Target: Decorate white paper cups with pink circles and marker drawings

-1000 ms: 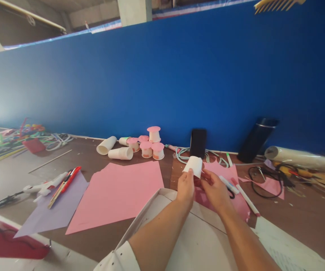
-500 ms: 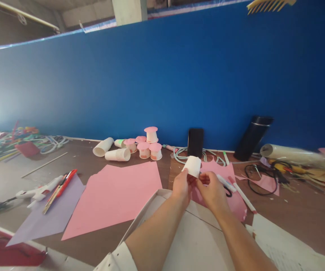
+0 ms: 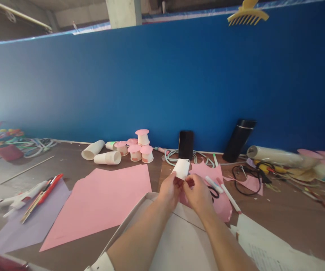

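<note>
A white paper cup (image 3: 181, 169) is tilted between my two hands above the near edge of the table. My left hand (image 3: 168, 192) is closed round its left and lower side. The fingers of my right hand (image 3: 196, 192) pinch at the cup's lower right edge; the exact spot of contact is partly hidden. Beneath my forearms lies a white box lid (image 3: 176, 241). Cut pink paper (image 3: 223, 209) with a pair of black-handled scissors (image 3: 213, 192) and white markers (image 3: 230, 197) is just right of my right hand.
Paper cups with pink tops (image 3: 135, 152) are stacked at the back, beside loose white cups (image 3: 107, 158). A phone (image 3: 185, 145) and a black flask (image 3: 239, 141) stand against the blue partition (image 3: 162, 82). Left are pink paper (image 3: 102, 203), a red cutter (image 3: 49, 190) and a glue gun (image 3: 21, 197).
The view has turned a little to the right, so the table things sit further left. The cup stays in my hands, and my right fingers have drawn closer to its lower edge.
</note>
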A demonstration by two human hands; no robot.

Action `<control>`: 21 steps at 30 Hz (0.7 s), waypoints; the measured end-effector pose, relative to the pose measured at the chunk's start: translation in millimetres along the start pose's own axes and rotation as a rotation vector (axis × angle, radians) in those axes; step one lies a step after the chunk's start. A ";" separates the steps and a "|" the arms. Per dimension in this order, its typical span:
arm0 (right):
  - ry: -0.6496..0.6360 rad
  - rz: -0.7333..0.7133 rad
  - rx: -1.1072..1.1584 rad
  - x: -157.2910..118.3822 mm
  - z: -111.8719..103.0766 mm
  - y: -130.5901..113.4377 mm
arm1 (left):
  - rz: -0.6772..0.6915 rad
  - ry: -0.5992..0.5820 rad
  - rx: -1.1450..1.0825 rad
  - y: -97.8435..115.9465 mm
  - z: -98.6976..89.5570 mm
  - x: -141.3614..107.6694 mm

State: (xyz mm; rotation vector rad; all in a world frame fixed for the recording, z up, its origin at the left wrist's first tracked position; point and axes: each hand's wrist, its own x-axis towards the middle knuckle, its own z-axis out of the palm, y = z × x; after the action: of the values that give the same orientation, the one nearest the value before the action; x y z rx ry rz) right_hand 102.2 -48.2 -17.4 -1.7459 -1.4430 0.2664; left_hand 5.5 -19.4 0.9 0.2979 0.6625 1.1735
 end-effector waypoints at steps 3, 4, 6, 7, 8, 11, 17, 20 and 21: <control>0.009 -0.010 0.013 -1.7 1.2 -0.6 | 0.018 0.021 -0.002 -1.4 -1.6 1.5; 0.013 -0.018 0.015 -2.0 1.2 -0.8 | 0.020 0.031 -0.002 -2.0 -1.9 1.9; 0.031 -0.036 0.017 -1.9 0.5 -1.3 | 0.024 0.035 -0.004 -3.7 -2.0 2.4; 0.045 -0.044 0.017 -1.6 0.0 -1.4 | 0.026 0.033 -0.010 -4.8 -1.6 2.4; 0.060 -0.052 0.016 -1.1 -0.6 -1.5 | 0.032 0.030 -0.019 -6.1 -1.0 2.0; 0.080 -0.061 0.012 0.6 -2.3 -1.1 | 0.042 0.040 -0.051 -10.9 2.0 -0.4; 0.035 -0.011 0.027 0.4 -2.8 2.3 | 0.036 0.037 -0.050 -15.8 4.4 -3.3; 0.023 -0.007 0.022 -0.5 -1.3 3.9 | 0.016 0.035 -0.037 -13.4 2.7 -2.2; 0.017 -0.008 0.018 -0.7 -0.9 4.0 | 0.007 0.031 -0.035 -12.3 2.1 -1.8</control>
State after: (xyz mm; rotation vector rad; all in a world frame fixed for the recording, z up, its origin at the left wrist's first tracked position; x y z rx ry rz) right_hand 105.3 -49.2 -19.9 -1.7237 -1.4306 0.2592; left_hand 15.6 -25.4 -3.5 0.2533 0.6677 1.1976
